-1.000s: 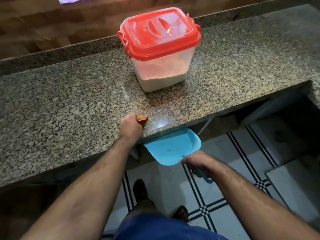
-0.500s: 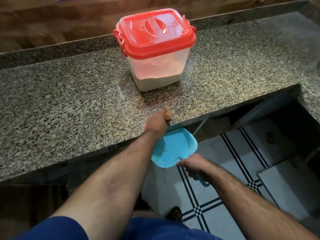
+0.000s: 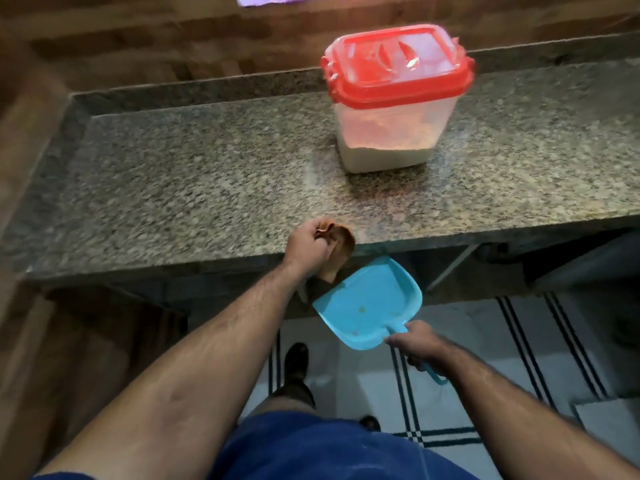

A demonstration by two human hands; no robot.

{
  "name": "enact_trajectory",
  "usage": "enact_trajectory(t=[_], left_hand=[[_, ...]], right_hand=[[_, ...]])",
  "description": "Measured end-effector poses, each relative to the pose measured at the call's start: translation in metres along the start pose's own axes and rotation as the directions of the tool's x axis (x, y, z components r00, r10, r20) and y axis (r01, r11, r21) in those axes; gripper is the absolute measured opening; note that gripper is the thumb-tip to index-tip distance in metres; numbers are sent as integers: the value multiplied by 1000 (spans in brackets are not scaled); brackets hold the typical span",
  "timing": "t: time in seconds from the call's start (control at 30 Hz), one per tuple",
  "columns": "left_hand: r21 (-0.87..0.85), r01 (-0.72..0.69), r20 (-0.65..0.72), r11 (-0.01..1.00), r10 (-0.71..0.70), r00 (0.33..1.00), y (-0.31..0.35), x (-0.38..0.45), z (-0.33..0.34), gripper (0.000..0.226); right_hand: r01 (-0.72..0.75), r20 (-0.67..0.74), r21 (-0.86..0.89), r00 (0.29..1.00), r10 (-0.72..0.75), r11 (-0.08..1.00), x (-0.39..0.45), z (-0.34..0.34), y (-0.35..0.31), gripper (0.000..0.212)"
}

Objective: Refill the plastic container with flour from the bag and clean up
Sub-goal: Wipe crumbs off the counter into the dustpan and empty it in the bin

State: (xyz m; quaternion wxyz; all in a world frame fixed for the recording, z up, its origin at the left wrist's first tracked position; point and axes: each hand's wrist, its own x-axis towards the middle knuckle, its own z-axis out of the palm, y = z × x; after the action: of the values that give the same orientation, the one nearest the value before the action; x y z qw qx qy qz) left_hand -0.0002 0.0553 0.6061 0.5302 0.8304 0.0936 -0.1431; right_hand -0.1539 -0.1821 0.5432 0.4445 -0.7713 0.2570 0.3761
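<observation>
A clear plastic container (image 3: 391,133) with a red lid (image 3: 394,64) clipped on stands on the granite counter (image 3: 173,174); white flour fills its lower part. My left hand (image 3: 306,249) grips a brown cloth (image 3: 341,252) at the counter's front edge, and the cloth hangs past the edge. My right hand (image 3: 417,346) holds the handle of a blue dustpan (image 3: 370,304) just below the edge, right under the cloth. A few small specks lie in the pan. No flour bag is in view.
A wooden wall (image 3: 138,36) rises behind the counter's raised back strip. Below the counter is a white tiled floor (image 3: 485,358) with dark stripes. My feet and blue shorts (image 3: 329,452) show at the bottom. A wooden panel stands at the left.
My left hand with the cloth has slid along the counter's front edge and now hangs the cloth over the dustpan. The dustpan has stayed below the edge. The view has shifted left.
</observation>
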Motion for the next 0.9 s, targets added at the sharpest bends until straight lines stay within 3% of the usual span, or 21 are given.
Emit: enact_trajectory(t=[0.17,0.3,0.4,0.57,0.73,0.83,0.9], left_hand=[[-297,151,-150,943,-202,968,-57,-41,-69,15],[-591,261,-210,764,-458,864,-130,-81,-131,12],[-731,227,-270,644,-578,770,-189,-122,-179,14],[-843,187,-313,504,-744,590,-285,-216,-231,31],[-901,195,-293,388,-875,386,-379,-308,-262,15],[-924,191,-280,332,-925,256,-427,-346,-272,26],[-920,210,-283,330,-933,224,-453,-363,-272,29]], right_hand=[[45,125,-135,992,-28,990,5,44,-26,19],[82,230,-247,973,-24,966,4,93,-67,22],[102,275,-356,961,0,929,2,139,-98,18],[164,336,-518,942,23,839,-2,252,-125,22],[201,445,-577,890,99,792,0,376,-121,21],[194,492,-601,854,167,776,19,446,-106,16],[180,492,-617,848,197,766,34,484,-93,17]])
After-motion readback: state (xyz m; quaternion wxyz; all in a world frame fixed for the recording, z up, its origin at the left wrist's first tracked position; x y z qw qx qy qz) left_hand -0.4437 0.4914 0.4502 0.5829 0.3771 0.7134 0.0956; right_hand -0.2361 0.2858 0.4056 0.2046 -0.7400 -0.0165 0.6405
